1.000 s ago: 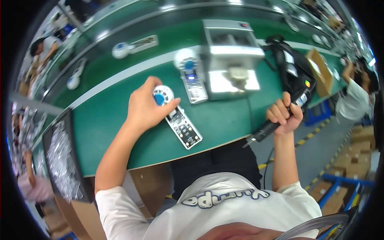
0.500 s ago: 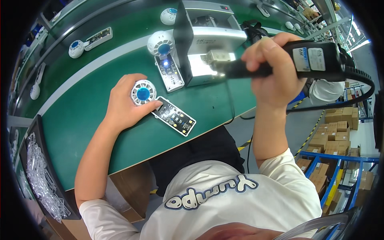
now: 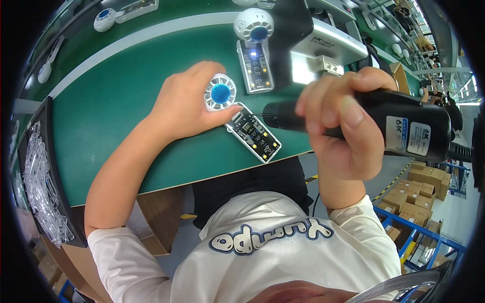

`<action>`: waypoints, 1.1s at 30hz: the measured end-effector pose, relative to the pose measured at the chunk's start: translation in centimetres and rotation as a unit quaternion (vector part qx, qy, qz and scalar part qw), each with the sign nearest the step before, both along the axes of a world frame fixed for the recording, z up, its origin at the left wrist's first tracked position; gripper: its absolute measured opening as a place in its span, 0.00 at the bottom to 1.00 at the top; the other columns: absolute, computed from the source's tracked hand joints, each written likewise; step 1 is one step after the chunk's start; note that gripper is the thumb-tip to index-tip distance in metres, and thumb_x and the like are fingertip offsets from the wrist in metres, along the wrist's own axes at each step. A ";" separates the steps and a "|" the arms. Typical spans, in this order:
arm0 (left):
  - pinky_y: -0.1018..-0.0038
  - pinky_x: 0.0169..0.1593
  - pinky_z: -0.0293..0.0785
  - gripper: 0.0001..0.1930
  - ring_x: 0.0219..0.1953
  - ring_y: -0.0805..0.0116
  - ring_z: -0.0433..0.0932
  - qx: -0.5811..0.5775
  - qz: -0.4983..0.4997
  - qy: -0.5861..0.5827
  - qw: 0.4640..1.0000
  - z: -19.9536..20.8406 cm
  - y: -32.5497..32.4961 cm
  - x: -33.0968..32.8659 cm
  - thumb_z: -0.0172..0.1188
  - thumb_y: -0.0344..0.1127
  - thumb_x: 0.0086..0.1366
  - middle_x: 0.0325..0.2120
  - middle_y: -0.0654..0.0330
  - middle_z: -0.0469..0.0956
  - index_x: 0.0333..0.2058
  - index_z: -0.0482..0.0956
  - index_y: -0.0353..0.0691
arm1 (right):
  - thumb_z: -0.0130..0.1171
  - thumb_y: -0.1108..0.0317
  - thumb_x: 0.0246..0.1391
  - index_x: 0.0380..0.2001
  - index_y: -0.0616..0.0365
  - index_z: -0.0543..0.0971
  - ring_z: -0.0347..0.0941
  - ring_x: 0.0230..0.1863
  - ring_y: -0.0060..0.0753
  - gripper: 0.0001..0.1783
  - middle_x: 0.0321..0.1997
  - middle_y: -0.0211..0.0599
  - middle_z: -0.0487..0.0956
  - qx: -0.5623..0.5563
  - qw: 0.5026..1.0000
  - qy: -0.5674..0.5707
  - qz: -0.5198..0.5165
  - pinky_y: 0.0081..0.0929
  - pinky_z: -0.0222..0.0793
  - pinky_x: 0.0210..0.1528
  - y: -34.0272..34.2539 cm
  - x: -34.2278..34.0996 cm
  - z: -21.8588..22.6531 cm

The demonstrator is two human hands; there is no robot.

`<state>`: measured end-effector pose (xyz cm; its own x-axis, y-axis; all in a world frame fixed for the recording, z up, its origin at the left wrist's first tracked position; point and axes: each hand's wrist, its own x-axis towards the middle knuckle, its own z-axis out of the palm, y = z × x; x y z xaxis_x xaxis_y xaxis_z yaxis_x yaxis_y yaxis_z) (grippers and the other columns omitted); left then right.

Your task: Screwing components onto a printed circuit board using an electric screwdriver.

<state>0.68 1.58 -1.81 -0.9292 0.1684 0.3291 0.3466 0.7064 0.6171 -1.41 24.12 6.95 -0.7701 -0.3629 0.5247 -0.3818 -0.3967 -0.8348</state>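
Note:
In my left hand (image 3: 187, 101) is a white handheld device (image 3: 221, 94) with a round vented head and a blue centre, gripped around the head. Its open handle shows a dark circuit board (image 3: 254, 134), slanting toward the table's front edge. My right hand (image 3: 348, 118) is wrapped round a black electric screwdriver (image 3: 389, 118) with a cable at its rear. The driver's thin tip points left at the board's upper end; whether it touches cannot be made out. Beyond lies a second white device (image 3: 254, 25), its board (image 3: 256, 65) showing a lit bluish light.
A grey metal screw feeder (image 3: 331, 43) stands at the back right of the green table (image 3: 116, 126). On the left, a black tray (image 3: 63, 187) holds clear plastic pieces (image 3: 43, 187). Another white device (image 3: 105, 20) lies far left. Cardboard boxes (image 3: 417, 197) are stacked off to the right.
My right hand has brought the screwdriver from the screw feeder down and back toward the board in my left hand. The view has shifted; my left hand keeps its grip on the device.

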 end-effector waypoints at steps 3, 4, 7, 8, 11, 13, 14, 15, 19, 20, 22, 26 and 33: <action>0.61 0.40 0.77 0.27 0.37 0.48 0.80 0.003 -0.002 0.010 1.000 0.0 0.1 0.2 0.74 0.46 0.49 0.38 0.52 0.79 0.43 0.75 0.37 | 0.51 0.70 0.54 0.49 0.61 0.68 0.66 0.20 0.29 0.19 0.23 0.34 0.69 0.023 1.000 -0.006 -0.008 0.36 0.68 0.32 -0.4 0.1 0.1; 0.61 0.40 0.77 0.27 0.37 0.48 0.80 0.003 -0.002 0.016 1.000 0.1 0.1 0.2 0.74 0.46 0.49 0.38 0.52 0.79 0.43 0.75 0.37 | 0.51 0.70 0.54 0.49 0.61 0.68 0.66 0.20 0.29 0.18 0.23 0.34 0.69 0.035 0.999 -0.009 -0.014 0.36 0.68 0.32 -0.5 0.1 0.1; 0.61 0.39 0.77 0.27 0.37 0.48 0.80 0.009 -0.007 0.023 1.000 0.1 -0.1 0.1 0.74 0.46 0.49 0.37 0.52 0.79 0.43 0.75 0.37 | 0.51 0.70 0.54 0.47 0.61 0.69 0.66 0.19 0.29 0.17 0.21 0.34 0.69 0.059 0.998 -0.013 -0.027 0.35 0.68 0.31 -1.1 -0.2 0.4; 0.62 0.39 0.77 0.27 0.37 0.48 0.80 0.013 -0.013 0.027 0.999 0.1 -0.2 0.1 0.74 0.46 0.49 0.37 0.51 0.79 0.43 0.75 0.37 | 0.52 0.71 0.54 0.47 0.61 0.69 0.66 0.18 0.29 0.17 0.21 0.34 0.68 0.069 0.997 -0.013 -0.034 0.35 0.68 0.30 -1.3 -0.3 0.5; 0.62 0.38 0.77 0.27 0.36 0.48 0.80 0.013 -0.017 0.030 0.999 0.0 -0.2 -0.1 0.74 0.45 0.48 0.37 0.51 0.79 0.43 0.75 0.37 | 0.52 0.71 0.53 0.46 0.62 0.69 0.66 0.18 0.30 0.16 0.20 0.35 0.68 0.110 0.993 0.020 -0.045 0.35 0.68 0.29 -1.9 -1.3 0.4; 0.62 0.38 0.77 0.27 0.36 0.48 0.80 0.004 -0.020 0.033 0.999 0.2 -0.2 -0.3 0.74 0.45 0.48 0.37 0.51 0.79 0.43 0.75 0.37 | 0.51 0.72 0.53 0.45 0.63 0.69 0.66 0.17 0.30 0.15 0.19 0.35 0.68 0.168 0.980 0.088 -0.059 0.34 0.68 0.28 -2.1 -1.9 0.6; 0.62 0.38 0.77 0.27 0.36 0.48 0.80 0.003 -0.025 0.038 0.999 0.2 -0.2 -0.2 0.74 0.45 0.48 0.37 0.51 0.79 0.43 0.75 0.37 | 0.51 0.72 0.53 0.45 0.63 0.69 0.66 0.17 0.30 0.15 0.19 0.35 0.68 0.166 0.980 0.092 -0.064 0.34 0.68 0.28 -2.2 -1.7 0.6; 0.62 0.38 0.77 0.27 0.36 0.48 0.80 -0.001 -0.021 0.038 0.999 0.0 -0.2 -0.2 0.74 0.46 0.48 0.37 0.51 0.79 0.43 0.75 0.37 | 0.52 0.72 0.53 0.44 0.63 0.69 0.66 0.17 0.31 0.15 0.19 0.35 0.68 0.160 0.983 0.070 -0.047 0.35 0.69 0.28 -2.2 -1.7 0.2; 0.63 0.38 0.77 0.28 0.35 0.50 0.81 -0.008 -0.020 0.036 0.999 0.4 -0.7 0.1 0.74 0.46 0.47 0.36 0.52 0.79 0.42 0.75 0.37 | 0.53 0.73 0.51 0.41 0.64 0.70 0.67 0.17 0.32 0.13 0.19 0.36 0.69 0.064 0.997 0.042 -0.032 0.36 0.70 0.28 0.5 -1.8 2.1; 0.63 0.38 0.77 0.27 0.35 0.50 0.81 -0.004 -0.009 0.015 1.000 0.5 -0.5 0.5 0.75 0.46 0.46 0.36 0.53 0.79 0.42 0.76 0.37 | 0.53 0.74 0.51 0.39 0.64 0.70 0.67 0.18 0.32 0.12 0.19 0.37 0.69 -0.016 0.999 0.042 -0.030 0.37 0.71 0.29 2.0 -1.6 3.3; 0.63 0.38 0.77 0.27 0.35 0.51 0.81 0.002 -0.005 -0.003 1.000 0.6 0.0 0.3 0.75 0.46 0.46 0.35 0.53 0.80 0.41 0.76 0.37 | 0.53 0.73 0.51 0.39 0.64 0.70 0.67 0.18 0.31 0.11 0.19 0.36 0.69 -0.015 0.989 0.068 -0.129 0.36 0.71 0.29 3.8 -2.2 5.2; 0.64 0.37 0.77 0.26 0.34 0.53 0.81 -0.005 0.001 0.015 1.000 0.8 0.0 0.0 0.74 0.45 0.46 0.34 0.53 0.80 0.40 0.76 0.37 | 0.51 0.72 0.51 0.40 0.65 0.71 0.66 0.18 0.30 0.12 0.19 0.35 0.68 0.000 0.960 0.087 -0.266 0.36 0.70 0.30 3.5 -3.2 4.1; 0.64 0.37 0.77 0.25 0.34 0.52 0.81 -0.003 0.010 0.015 1.000 0.3 0.0 0.5 0.74 0.45 0.47 0.34 0.53 0.80 0.40 0.77 0.37 | 0.50 0.73 0.51 0.43 0.65 0.71 0.65 0.18 0.30 0.15 0.20 0.34 0.67 0.074 0.974 0.046 -0.207 0.35 0.69 0.30 3.5 -3.3 4.3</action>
<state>1.15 1.56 -1.49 -0.9225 0.1517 0.3550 0.3499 0.7171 0.6028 -4.71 27.67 11.25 -0.8183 -0.1070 0.5647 -0.5603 -0.0707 -0.8253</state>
